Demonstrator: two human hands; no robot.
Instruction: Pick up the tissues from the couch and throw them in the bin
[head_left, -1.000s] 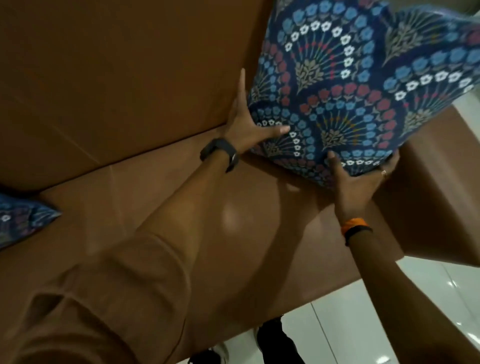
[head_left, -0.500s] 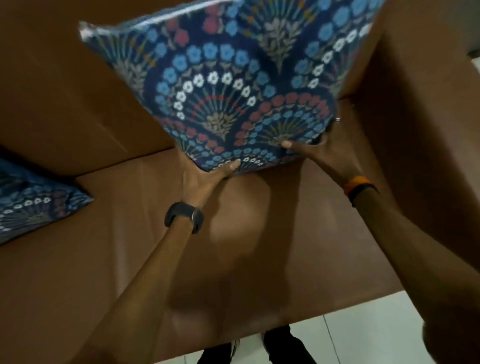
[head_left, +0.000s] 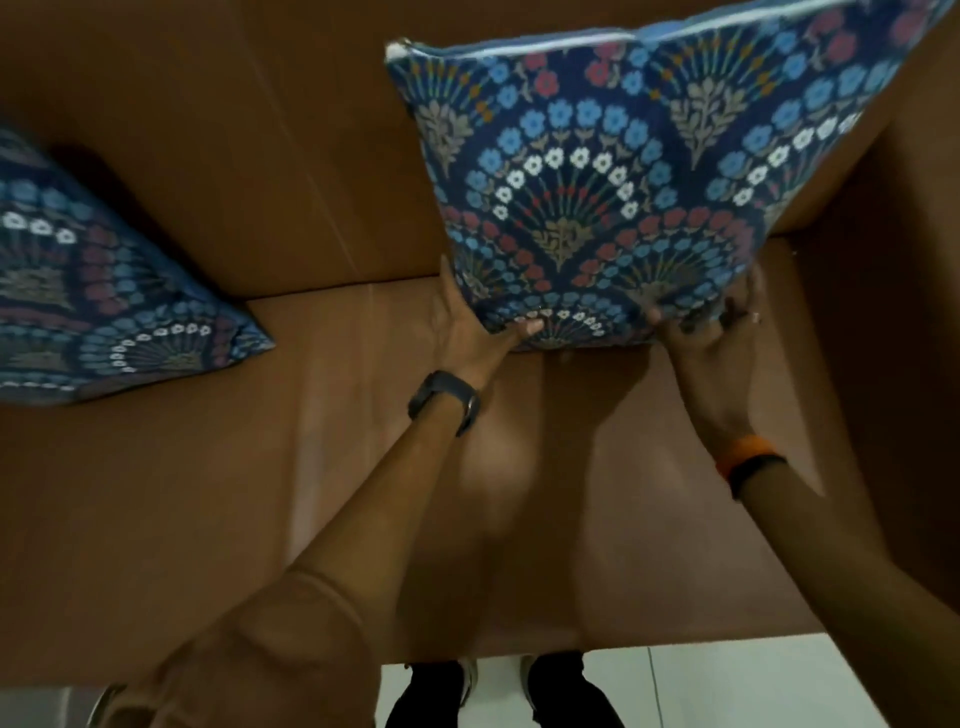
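A blue patterned cushion (head_left: 613, 187) stands upright against the back of the brown couch (head_left: 260, 493), near its right end. My left hand (head_left: 470, 332) grips the cushion's lower left corner, thumb on the front. My right hand (head_left: 711, 338) holds its lower right edge from below. No tissues and no bin are in view.
A second patterned cushion (head_left: 93, 296) leans in the left corner of the seat. The couch's right armrest (head_left: 883, 389) rises just right of my right hand. White floor tiles (head_left: 727, 686) and my feet (head_left: 498, 686) show below the seat's front edge.
The view has swung left, so the second cushion now shows more fully. The held cushion has come upright against the backrest, with both hands still on its lower edge.
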